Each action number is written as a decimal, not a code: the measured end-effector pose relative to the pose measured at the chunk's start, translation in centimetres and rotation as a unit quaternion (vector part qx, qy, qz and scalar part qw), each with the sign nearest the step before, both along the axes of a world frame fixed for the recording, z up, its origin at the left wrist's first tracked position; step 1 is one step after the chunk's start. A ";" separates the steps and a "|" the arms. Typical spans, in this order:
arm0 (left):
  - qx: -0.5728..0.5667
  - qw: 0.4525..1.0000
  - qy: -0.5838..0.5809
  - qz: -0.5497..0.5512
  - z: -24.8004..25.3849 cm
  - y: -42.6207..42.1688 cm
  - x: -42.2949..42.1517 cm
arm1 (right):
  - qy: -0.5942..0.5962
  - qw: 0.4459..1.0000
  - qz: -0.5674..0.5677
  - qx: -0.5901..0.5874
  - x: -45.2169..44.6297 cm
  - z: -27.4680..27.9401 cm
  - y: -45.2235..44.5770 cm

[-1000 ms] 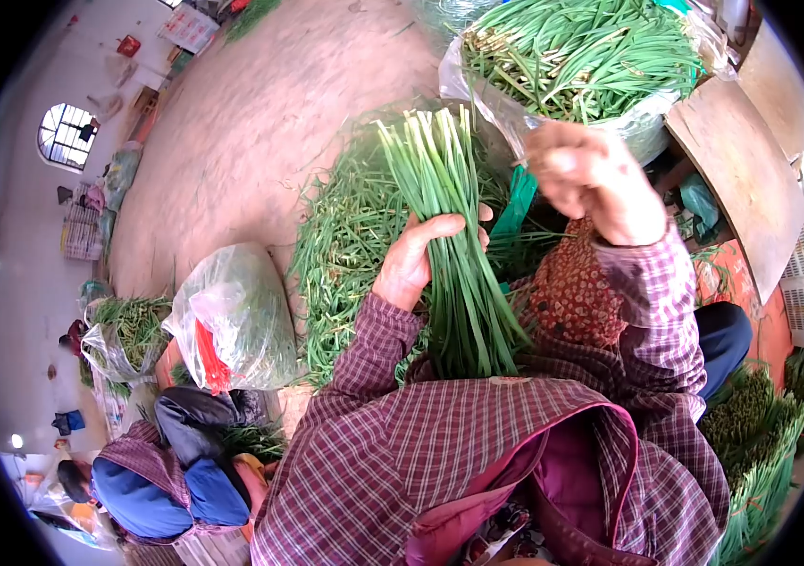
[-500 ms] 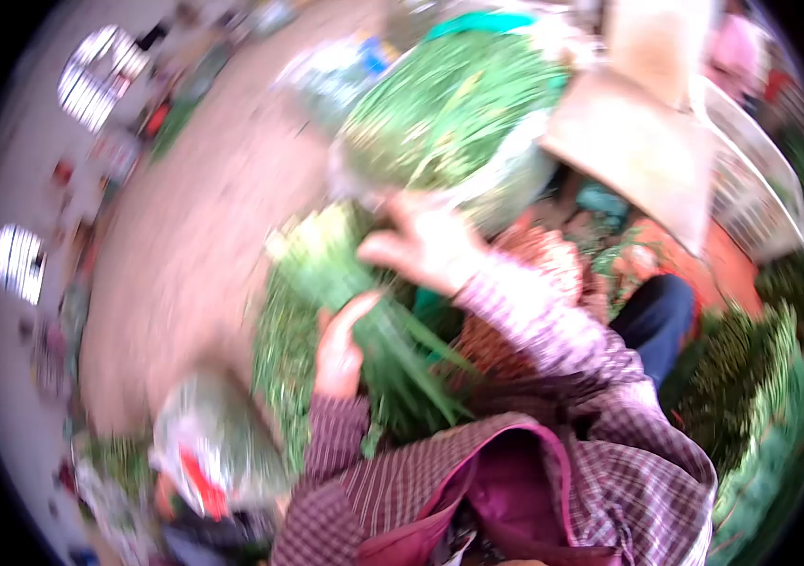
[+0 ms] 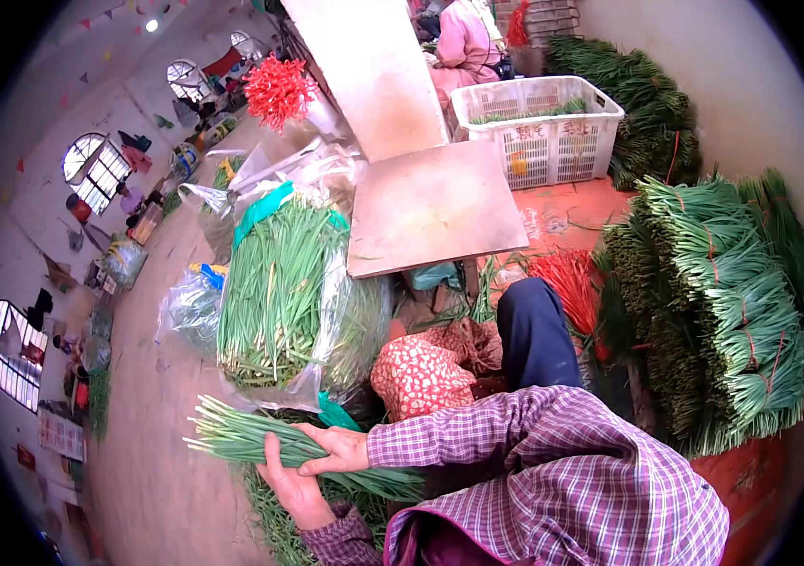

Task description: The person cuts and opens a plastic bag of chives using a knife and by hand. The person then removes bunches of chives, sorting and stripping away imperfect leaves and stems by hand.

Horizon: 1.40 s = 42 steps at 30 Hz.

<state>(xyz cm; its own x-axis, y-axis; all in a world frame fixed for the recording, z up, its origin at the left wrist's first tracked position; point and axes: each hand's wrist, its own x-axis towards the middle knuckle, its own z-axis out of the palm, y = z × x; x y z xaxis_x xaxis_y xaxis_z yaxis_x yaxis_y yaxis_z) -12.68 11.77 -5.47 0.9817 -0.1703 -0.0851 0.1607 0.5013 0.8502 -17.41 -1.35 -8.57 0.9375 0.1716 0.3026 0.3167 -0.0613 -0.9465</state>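
Note:
A bunch of green chives (image 3: 232, 429) lies crosswise in front of me, its pale cut ends pointing left. My left hand (image 3: 293, 486) wraps round it from below, thumb up. From the right, my right hand (image 3: 336, 449) closes over the same stalks, its thumb near my left thumb. The leafy ends run right under my right forearm. More loose chives (image 3: 279, 519) lie below my hands. Just beyond stands a plastic-lined bag (image 3: 303, 382) filled with long chives (image 3: 275, 292).
A flat board (image 3: 435, 212) stands beyond my knee (image 3: 539, 335). Red ties (image 3: 567, 297) lie on the floor, with stacked tied bunches (image 3: 742, 302) at right. Behind are a white crate (image 3: 553, 141) and a person in pink (image 3: 463, 42). Red strips (image 3: 279, 92) stand upright.
My right hand, raised off the bunch before, now grips it. The bunch has tipped from pointing up and away to lying leftward. My view has turned and is sharper.

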 end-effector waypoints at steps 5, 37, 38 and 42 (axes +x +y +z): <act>0.014 0.973 -0.189 -0.135 2.9 -1.4 -1.4 | 0.075 0.987 0.104 0.095 0.9 1.1 -5.1; -0.110 0.962 -0.064 -0.243 -0.5 -0.8 0.0 | 0.292 0.906 0.276 0.131 -4.0 -5.4 -3.9; -0.094 0.963 -0.059 -0.245 -0.6 -0.6 -0.1 | 0.169 0.965 0.198 0.028 -3.8 -6.0 -4.5; -0.102 0.972 -0.030 -0.210 -0.6 -0.9 -1.0 | -0.033 0.979 -0.068 -0.191 -2.4 0.5 -8.7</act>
<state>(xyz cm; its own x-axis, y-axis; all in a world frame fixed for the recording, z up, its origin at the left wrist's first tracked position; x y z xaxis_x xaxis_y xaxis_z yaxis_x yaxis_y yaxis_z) -13.71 10.92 -6.10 0.8240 -0.5646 0.0474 0.3412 0.5611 0.7541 -19.81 -10.07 -8.09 0.9402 0.1590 0.3011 0.3404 -0.4532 -0.8238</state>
